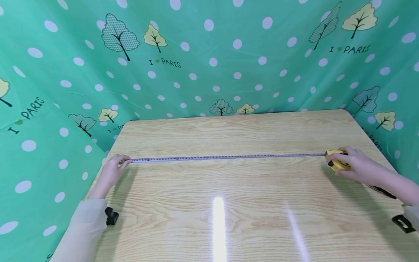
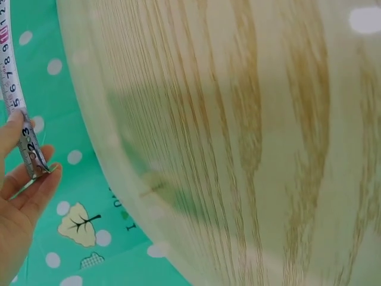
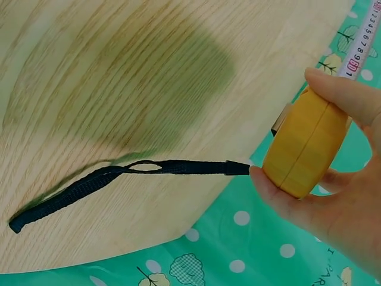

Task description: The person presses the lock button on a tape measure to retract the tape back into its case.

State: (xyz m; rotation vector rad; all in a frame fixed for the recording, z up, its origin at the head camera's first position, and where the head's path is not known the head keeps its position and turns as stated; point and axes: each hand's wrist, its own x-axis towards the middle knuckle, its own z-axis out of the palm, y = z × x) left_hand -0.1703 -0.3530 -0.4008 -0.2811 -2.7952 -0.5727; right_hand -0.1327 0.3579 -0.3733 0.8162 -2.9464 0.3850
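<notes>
I see my left hand (image 1: 112,169) pinching the tape (image 1: 226,157) end, right hand (image 1: 361,165) gripping the yellow case (image 3: 305,146). I judge this step as stretching; next move needs steady tension.

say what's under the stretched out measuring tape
In the head view, wooden tabletop shows along both edges of the tape. The strip directly behind it is covered, as is whatever the yellow case and right hand hide.

The tape case (image 3: 305,146) is yellow, the cloth (image 1: 226,32) dotted.
</notes>
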